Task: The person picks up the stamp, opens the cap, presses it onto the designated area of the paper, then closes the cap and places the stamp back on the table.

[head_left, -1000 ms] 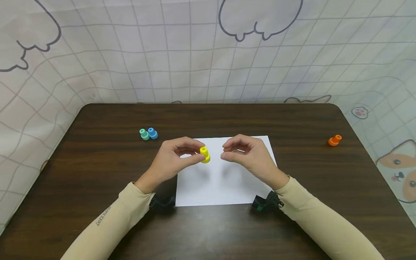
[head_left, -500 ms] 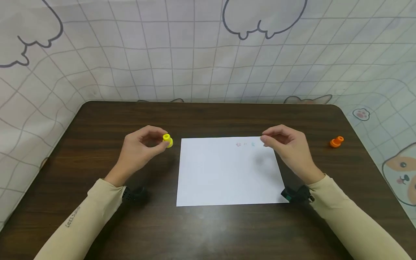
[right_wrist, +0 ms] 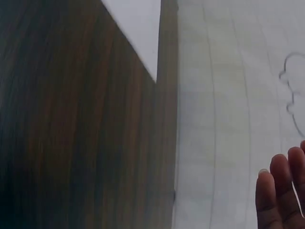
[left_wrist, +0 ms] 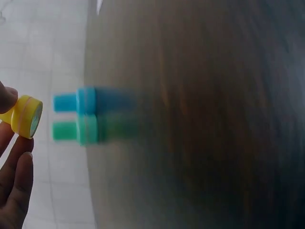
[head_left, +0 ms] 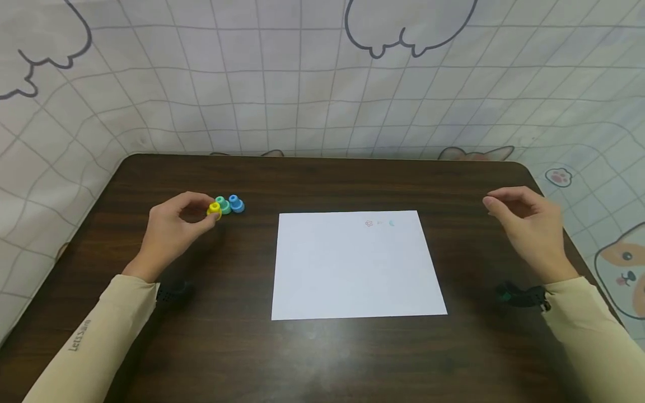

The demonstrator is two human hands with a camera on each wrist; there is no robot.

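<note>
My left hand (head_left: 168, 229) pinches a yellow stamp (head_left: 214, 209) between thumb and fingers at the left of the table. In the left wrist view the yellow stamp (left_wrist: 27, 117) tilts, and part of its patterned printing face shows. Just beyond it a green stamp (head_left: 224, 205) and a blue stamp (head_left: 235, 204) stand upright side by side. Over on the right, my right hand (head_left: 531, 232) hovers with loosely bent fingers and nothing visible in them. The right wrist view shows its fingers (right_wrist: 283, 191) apart from any object. The orange stamp is hidden behind this hand.
A white sheet of paper (head_left: 353, 268) lies mid-table, with small pink marks (head_left: 369, 223) and a blue mark (head_left: 391, 223) near its top right. The dark wooden table (head_left: 322, 358) ends at a patterned cloth (head_left: 312, 84) behind and to the sides.
The left hand has carried the yellow stamp left from over the paper to beside the green and blue stamps. My right hand has moved right, off the paper, and now covers the orange stamp.
</note>
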